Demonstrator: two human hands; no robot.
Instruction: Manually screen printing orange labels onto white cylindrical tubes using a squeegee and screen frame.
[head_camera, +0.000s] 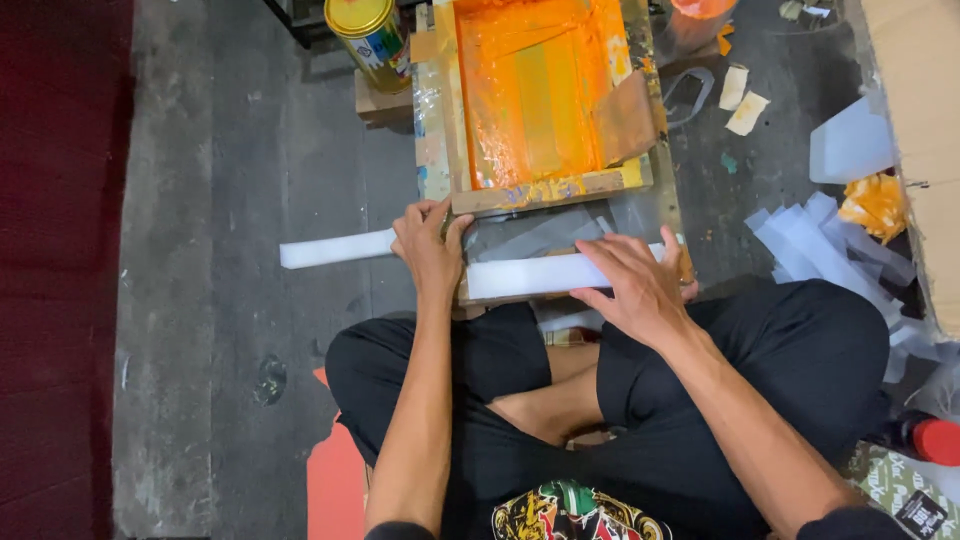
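While the left hand (428, 243) pinches a long white strip (530, 270) at the near edge of the orange-inked screen frame (535, 100) (raised, it seems), the right hand (635, 285) presses flat, fingers spread, on the strip.

Two bare hands, left hand (428, 243) and right hand (635, 283), at frame centre. One orange-inked wooden printing frame (540, 95) up top. One yellow metal can (372, 38), upper left. Two long white strips (330, 248), (535, 275) mid-frame.
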